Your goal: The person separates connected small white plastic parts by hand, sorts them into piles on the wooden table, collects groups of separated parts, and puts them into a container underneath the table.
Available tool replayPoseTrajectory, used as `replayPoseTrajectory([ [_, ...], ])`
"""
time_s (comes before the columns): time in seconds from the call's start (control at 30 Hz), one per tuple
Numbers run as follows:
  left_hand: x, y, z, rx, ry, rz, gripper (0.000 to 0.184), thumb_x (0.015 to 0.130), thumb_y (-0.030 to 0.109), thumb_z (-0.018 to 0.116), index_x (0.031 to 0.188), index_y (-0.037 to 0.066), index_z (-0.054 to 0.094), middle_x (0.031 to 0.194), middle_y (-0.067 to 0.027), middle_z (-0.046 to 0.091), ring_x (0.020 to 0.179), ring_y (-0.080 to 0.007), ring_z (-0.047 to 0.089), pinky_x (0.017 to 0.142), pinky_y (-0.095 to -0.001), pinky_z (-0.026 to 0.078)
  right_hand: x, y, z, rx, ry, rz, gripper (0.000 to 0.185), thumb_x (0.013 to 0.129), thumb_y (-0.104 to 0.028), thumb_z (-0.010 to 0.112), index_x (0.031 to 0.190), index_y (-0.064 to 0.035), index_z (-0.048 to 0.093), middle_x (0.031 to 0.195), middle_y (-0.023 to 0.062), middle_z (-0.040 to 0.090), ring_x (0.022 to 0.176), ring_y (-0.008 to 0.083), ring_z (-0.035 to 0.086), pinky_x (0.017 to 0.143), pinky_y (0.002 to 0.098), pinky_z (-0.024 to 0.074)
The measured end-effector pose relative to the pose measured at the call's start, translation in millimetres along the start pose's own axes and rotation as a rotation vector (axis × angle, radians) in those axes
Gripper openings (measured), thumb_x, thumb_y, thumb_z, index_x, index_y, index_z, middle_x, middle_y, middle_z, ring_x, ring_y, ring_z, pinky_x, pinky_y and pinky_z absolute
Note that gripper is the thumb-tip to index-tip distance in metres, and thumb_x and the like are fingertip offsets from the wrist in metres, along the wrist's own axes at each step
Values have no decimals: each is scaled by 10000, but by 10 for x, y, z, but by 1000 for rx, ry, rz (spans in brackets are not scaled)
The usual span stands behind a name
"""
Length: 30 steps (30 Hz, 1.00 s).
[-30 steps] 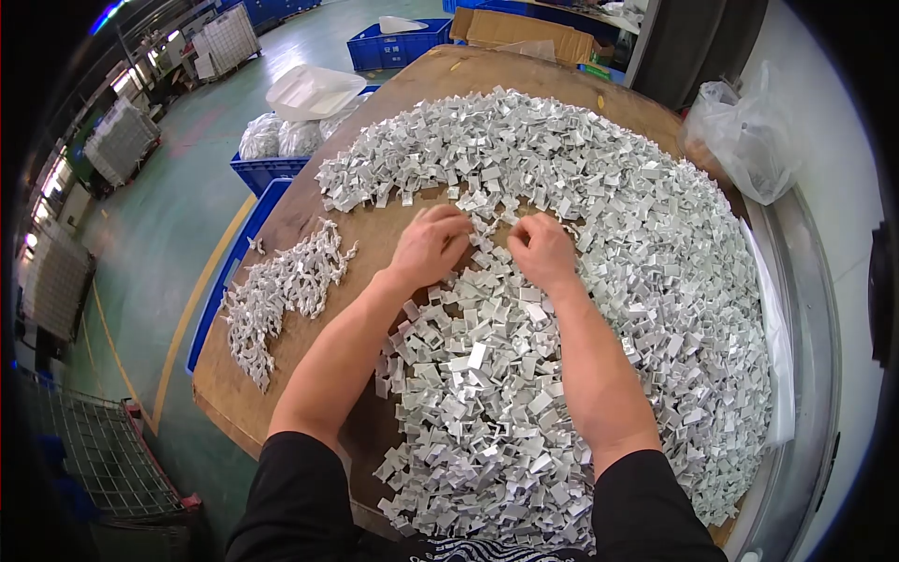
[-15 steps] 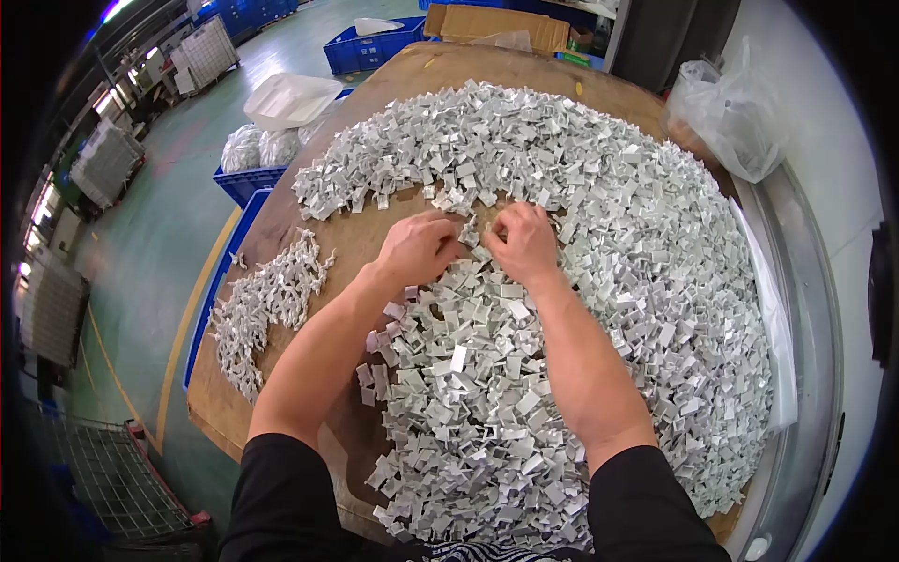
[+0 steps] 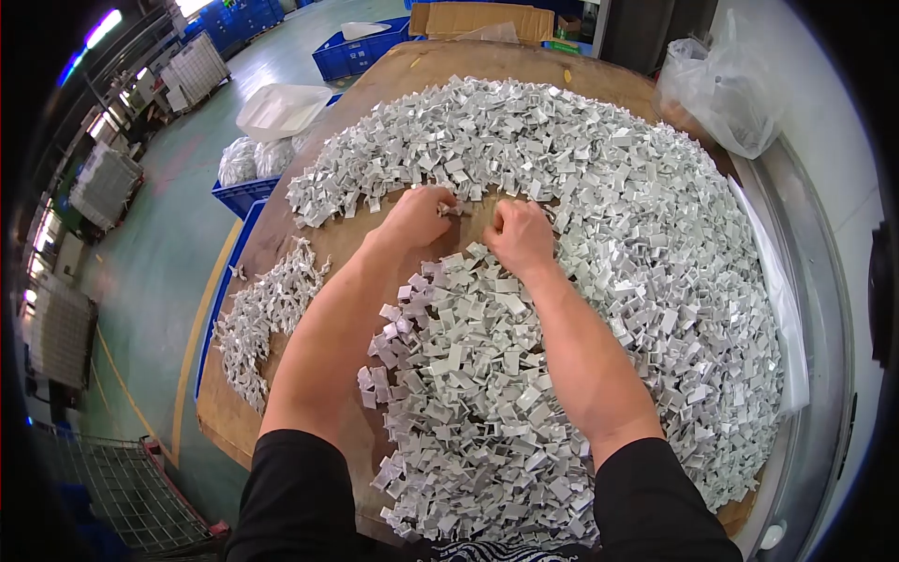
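My left hand (image 3: 419, 217) is closed, with a small light-grey branched piece (image 3: 452, 210) poking out at its fingertips. To its right my right hand (image 3: 522, 234) has its fingers curled together; whatever they may hold is hidden. Both hands are just above the tabletop, between the far part of a big heap of small light-grey rectangular pieces (image 3: 655, 281) and a nearer mound of similar pieces (image 3: 478, 375). Left of my left forearm lies a smaller pile of thin, knobbly grey pieces (image 3: 267, 323).
The brown wooden table (image 3: 468, 58) has blue crates (image 3: 245, 197) along its left side, one with white plastic bags (image 3: 255, 161). At the back stands a cardboard box (image 3: 482, 21). A clear plastic bag (image 3: 726, 94) sits at the far right corner, near the wall.
My hands have drawn apart, the left moving up and left. A small branched piece now shows in the left fingers. The view has shifted slightly.
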<state>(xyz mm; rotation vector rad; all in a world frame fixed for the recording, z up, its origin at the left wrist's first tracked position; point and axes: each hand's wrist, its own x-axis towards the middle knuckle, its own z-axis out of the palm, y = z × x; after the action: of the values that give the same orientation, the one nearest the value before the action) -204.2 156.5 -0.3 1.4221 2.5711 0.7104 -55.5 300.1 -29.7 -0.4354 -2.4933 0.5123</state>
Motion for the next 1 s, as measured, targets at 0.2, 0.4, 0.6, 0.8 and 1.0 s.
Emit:
replayPoseTrajectory([
  [0.2, -211, 77, -65, -593, -6, -255, 267, 831, 32, 608, 1087, 14, 684, 916, -75, 694, 819, -150, 659, 728, -284, 534, -12, 48, 67, 9, 28, -53, 120, 751, -136, 602, 856, -88, 635, 854, 119, 659, 858, 314, 608, 773, 435, 499],
  [0.4, -430, 85, 44, -1127, 217, -368, 211, 869, -2, 567, 1040, -7, 690, 934, -79, 675, 831, -161, 646, 724, -302, 531, -32, 7, 35, 27, 16, -103, 206, 753, -154, 605, 939, -108, 682, 908, 107, 659, 900, 299, 598, 840, 425, 481],
  [0.6, -224, -170, 85, -52, 234, 102, 160, 845, 159, 653, 966, 65, 702, 951, -138, 658, 888, -298, 636, 829, -392, 510, -62, -14, 65, 52, 38, -260, 260, 760, -267, 672, 966, -118, 729, 963, 113, 646, 952, 292, 571, 911, 412, 448],
  [0.8, -220, 4, 93, 13, 112, 51, 205, 845, 220, 656, 968, 70, 722, 889, -146, 674, 912, -335, 640, 824, -413, 499, -48, 0, 76, 46, 43, -166, 252, 741, -291, 713, 911, -106, 738, 947, 118, 641, 961, 301, 555, 901, 403, 454],
  [1.0, -343, 39, -5, -208, 162, -99, 233, 880, 246, 634, 961, 38, 703, 946, -160, 689, 936, -340, 645, 835, -408, 499, -60, -12, 39, 69, 15, -156, 245, 747, -277, 713, 912, -97, 733, 960, 115, 638, 976, 301, 546, 908, 395, 450],
])
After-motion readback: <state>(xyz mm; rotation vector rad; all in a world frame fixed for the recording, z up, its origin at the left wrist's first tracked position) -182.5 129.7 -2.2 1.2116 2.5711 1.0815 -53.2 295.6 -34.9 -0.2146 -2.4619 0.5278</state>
